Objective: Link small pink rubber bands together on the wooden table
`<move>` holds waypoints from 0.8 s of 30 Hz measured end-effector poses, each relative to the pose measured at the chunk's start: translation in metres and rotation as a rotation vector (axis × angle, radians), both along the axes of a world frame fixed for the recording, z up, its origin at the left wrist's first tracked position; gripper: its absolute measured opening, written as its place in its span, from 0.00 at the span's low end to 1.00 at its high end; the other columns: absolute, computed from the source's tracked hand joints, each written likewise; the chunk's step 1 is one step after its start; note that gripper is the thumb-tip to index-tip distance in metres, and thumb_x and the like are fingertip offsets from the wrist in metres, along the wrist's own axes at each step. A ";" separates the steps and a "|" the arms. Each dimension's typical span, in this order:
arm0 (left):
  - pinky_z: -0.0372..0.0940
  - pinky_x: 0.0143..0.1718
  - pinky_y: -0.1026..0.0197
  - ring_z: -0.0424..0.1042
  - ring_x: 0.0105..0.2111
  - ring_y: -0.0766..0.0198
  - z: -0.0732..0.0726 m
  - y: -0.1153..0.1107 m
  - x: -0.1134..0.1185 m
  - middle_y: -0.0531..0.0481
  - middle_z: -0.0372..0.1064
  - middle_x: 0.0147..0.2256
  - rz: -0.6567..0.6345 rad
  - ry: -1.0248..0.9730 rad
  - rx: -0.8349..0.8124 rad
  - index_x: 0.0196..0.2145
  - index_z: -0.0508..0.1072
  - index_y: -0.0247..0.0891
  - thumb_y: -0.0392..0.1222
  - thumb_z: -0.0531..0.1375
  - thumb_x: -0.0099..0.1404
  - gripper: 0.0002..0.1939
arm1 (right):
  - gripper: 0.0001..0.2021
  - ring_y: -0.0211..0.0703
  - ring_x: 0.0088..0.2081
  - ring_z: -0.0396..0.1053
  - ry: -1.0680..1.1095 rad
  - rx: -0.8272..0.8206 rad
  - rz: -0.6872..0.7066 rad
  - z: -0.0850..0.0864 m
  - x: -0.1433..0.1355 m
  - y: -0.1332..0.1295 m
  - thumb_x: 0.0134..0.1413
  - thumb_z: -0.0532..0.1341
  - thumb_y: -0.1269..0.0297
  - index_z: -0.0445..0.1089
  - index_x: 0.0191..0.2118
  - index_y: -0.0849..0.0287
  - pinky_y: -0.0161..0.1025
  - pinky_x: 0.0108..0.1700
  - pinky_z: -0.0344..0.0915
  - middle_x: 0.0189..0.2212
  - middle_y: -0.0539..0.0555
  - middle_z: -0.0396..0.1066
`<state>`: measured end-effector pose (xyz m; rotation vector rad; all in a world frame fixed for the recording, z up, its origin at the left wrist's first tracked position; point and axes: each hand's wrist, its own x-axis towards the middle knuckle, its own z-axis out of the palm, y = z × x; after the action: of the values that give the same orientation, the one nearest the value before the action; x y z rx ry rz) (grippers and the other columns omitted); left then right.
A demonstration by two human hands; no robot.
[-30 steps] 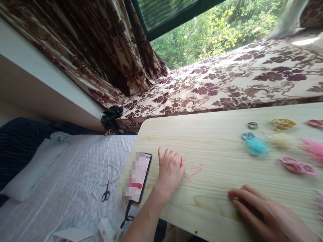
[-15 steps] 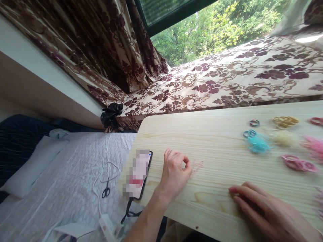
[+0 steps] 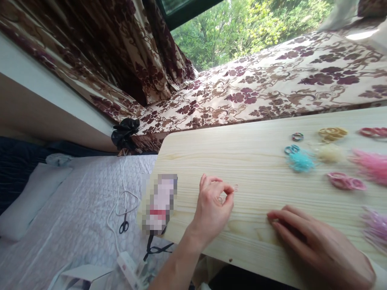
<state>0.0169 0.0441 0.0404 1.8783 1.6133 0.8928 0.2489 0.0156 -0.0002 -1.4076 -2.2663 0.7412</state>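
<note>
My left hand (image 3: 213, 201) is over the left part of the pale wooden table (image 3: 193, 153), its thumb and index finger pinched together. Small pale pink bands (image 3: 236, 188) show just beyond the fingertips; whatever lies inside the pinch is too small to make out. My right hand (image 3: 314, 237) rests low on the table at the right, thumb and fingers brought close, with a tiny pale bit at the tips that I cannot identify. To the right lie a turquoise bundle (image 3: 300, 160), pink hair ties (image 3: 346, 181) and a pink bundle (image 3: 370, 164).
A phone (image 3: 161, 203) with a blurred screen lies at the table's left edge. Yellow ties (image 3: 332, 133), a cream bundle (image 3: 329, 153) and a lilac bundle (image 3: 376, 227) are at the right. Scissors (image 3: 123, 226) and a power strip (image 3: 128, 268) lie on the bed (image 3: 90, 201).
The view has shifted slightly. My left hand has moved a little right over the pale pink bands, fewer of which show now. My right hand keeps nearly the same pose.
</note>
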 end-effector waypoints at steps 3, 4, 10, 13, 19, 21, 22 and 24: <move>0.55 0.64 0.41 0.71 0.46 0.57 0.004 -0.003 0.004 0.51 0.78 0.33 -0.028 -0.054 -0.017 0.31 0.76 0.43 0.29 0.60 0.62 0.10 | 0.15 0.39 0.30 0.76 0.003 0.020 -0.013 0.001 -0.001 0.000 0.64 0.52 0.55 0.75 0.40 0.51 0.33 0.30 0.70 0.33 0.53 0.75; 0.58 0.62 0.42 0.71 0.47 0.56 0.005 -0.003 0.005 0.51 0.78 0.33 -0.037 -0.070 -0.018 0.31 0.76 0.43 0.29 0.60 0.62 0.10 | 0.14 0.39 0.30 0.76 0.002 0.027 -0.013 0.002 -0.002 0.000 0.64 0.52 0.55 0.75 0.40 0.51 0.33 0.30 0.70 0.33 0.52 0.75; 0.67 0.53 0.55 0.71 0.46 0.59 0.007 -0.008 0.009 0.48 0.75 0.36 -0.068 -0.208 -0.116 0.34 0.76 0.41 0.30 0.59 0.62 0.09 | 0.14 0.39 0.29 0.75 0.020 0.031 -0.032 0.004 -0.005 -0.002 0.65 0.52 0.57 0.75 0.39 0.52 0.34 0.29 0.68 0.32 0.53 0.74; 0.67 0.51 0.57 0.72 0.43 0.61 0.010 -0.012 0.010 0.50 0.73 0.37 -0.057 -0.286 -0.206 0.38 0.76 0.41 0.31 0.60 0.61 0.09 | 0.14 0.39 0.30 0.75 0.034 0.014 -0.040 0.005 -0.005 -0.003 0.65 0.52 0.57 0.75 0.40 0.52 0.35 0.29 0.68 0.32 0.53 0.75; 0.63 0.57 0.54 0.74 0.43 0.61 0.018 -0.016 0.014 0.54 0.75 0.31 -0.086 -0.369 -0.348 0.41 0.73 0.42 0.32 0.62 0.60 0.11 | 0.15 0.38 0.28 0.74 0.092 0.018 -0.044 0.018 -0.006 -0.002 0.65 0.51 0.59 0.75 0.40 0.55 0.34 0.29 0.69 0.31 0.54 0.75; 0.58 0.62 0.51 0.74 0.45 0.61 0.020 -0.017 0.016 0.54 0.75 0.31 -0.104 -0.364 -0.357 0.41 0.73 0.42 0.32 0.63 0.61 0.11 | 0.15 0.36 0.25 0.72 0.152 0.045 -0.071 0.026 -0.009 -0.002 0.65 0.52 0.59 0.75 0.39 0.55 0.33 0.26 0.68 0.30 0.53 0.75; 0.55 0.64 0.49 0.74 0.46 0.60 0.020 -0.017 0.017 0.54 0.75 0.31 -0.113 -0.356 -0.360 0.41 0.72 0.42 0.32 0.62 0.61 0.11 | 0.14 0.35 0.24 0.71 0.186 0.062 -0.088 0.030 -0.011 -0.002 0.64 0.52 0.59 0.75 0.39 0.55 0.32 0.26 0.67 0.29 0.53 0.74; 0.51 0.67 0.46 0.74 0.47 0.60 0.021 -0.017 0.018 0.54 0.76 0.31 -0.132 -0.342 -0.359 0.41 0.72 0.42 0.32 0.62 0.61 0.11 | 0.13 0.34 0.23 0.70 0.245 0.101 -0.118 0.037 -0.015 -0.002 0.64 0.53 0.59 0.75 0.39 0.56 0.31 0.25 0.67 0.29 0.53 0.74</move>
<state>0.0353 0.0267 0.0612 1.4739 1.3235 0.7600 0.2339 0.0139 0.0370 -1.3132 -1.9875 0.7086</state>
